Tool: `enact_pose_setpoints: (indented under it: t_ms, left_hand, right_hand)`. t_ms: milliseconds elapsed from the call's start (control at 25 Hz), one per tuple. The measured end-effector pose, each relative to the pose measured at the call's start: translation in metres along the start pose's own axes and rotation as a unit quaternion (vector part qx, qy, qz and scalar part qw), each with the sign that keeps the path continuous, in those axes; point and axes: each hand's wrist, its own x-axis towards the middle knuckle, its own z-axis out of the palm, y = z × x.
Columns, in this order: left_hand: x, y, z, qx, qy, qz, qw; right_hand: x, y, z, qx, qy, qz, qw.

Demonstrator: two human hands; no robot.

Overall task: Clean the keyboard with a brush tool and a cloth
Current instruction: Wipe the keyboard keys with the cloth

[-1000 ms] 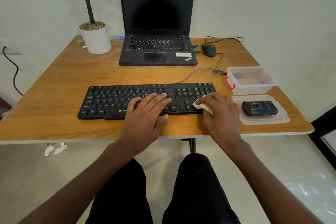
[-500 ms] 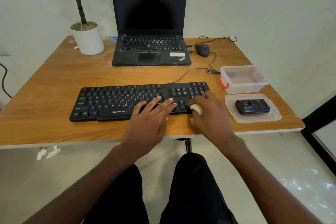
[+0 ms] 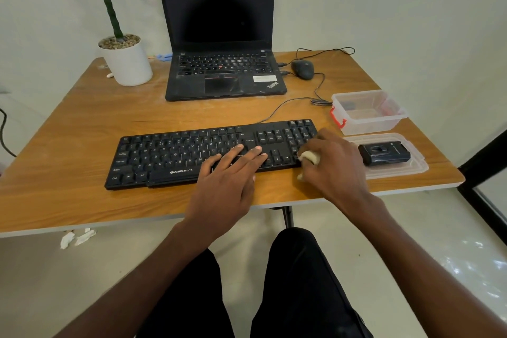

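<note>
Little has been changed since half a second ago: the small cream cloth [image 3: 310, 158] is kept bunched in the curled fingers of the right hand [image 3: 333, 166] at the near right corner of the black plastic keyboard [image 3: 192, 153], which is steadied by the flat, spread left hand [image 3: 227, 181]. Should pressure be applied off the edge, the keyboard could be skidded along the wooden table [image 3: 82, 118]. Most of the cloth is hidden beneath the right hand.
</note>
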Motion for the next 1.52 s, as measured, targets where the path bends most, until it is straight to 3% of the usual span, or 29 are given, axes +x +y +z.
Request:
enact_pose_setpoints:
  t_ms: [160, 360, 440, 600, 880, 1160, 1280, 1320, 1440, 1520]
  left_hand:
    - [0.000, -0.004, 0.002, 0.004, 0.007, 0.007, 1.000]
    - [0.000, -0.003, 0.003, -0.004, 0.009, 0.002, 1.000]
    - [0.000, -0.004, 0.003, -0.005, 0.009, 0.002, 1.000]
    - [0.002, -0.005, 0.004, 0.000, 0.002, 0.007, 1.000]
    - [0.002, -0.005, 0.003, -0.008, 0.003, 0.011, 1.000]
    - [0.003, -0.002, 0.002, -0.013, -0.001, 0.012, 1.000]
    - [0.002, 0.000, -0.001, -0.018, -0.004, 0.015, 1.000]
    - [0.002, 0.001, -0.003, -0.025, 0.000, 0.020, 0.999]
    - [0.002, 0.001, -0.012, -0.159, 0.044, 0.008, 0.986]
    - [0.003, 0.001, -0.023, -0.332, 0.096, -0.056, 0.937]
  right_hand:
    - [-0.001, 0.001, 0.001, -0.054, 0.058, 0.072, 0.994]
    - [0.000, -0.001, -0.002, -0.134, 0.028, 0.135, 0.981]
    - [-0.002, -0.009, -0.002, -0.095, 0.024, 0.101, 0.990]
    - [-0.009, -0.020, 0.006, 0.011, -0.046, -0.047, 0.998]
    - [0.002, 0.019, 0.001, -0.010, 0.065, 0.124, 0.990]
    - [-0.005, -0.013, -0.001, -0.055, 0.028, 0.132, 0.989]
    - [-0.010, -0.031, 0.006, 0.099, 0.002, 0.071, 0.993]
    - [-0.010, -0.035, 0.006, 0.208, 0.000, 0.071, 0.976]
    - [-0.008, -0.042, 0.002, 0.488, -0.030, 0.140, 0.861]
    - [-0.006, -0.043, 0.001, 0.560, -0.050, 0.192, 0.804]
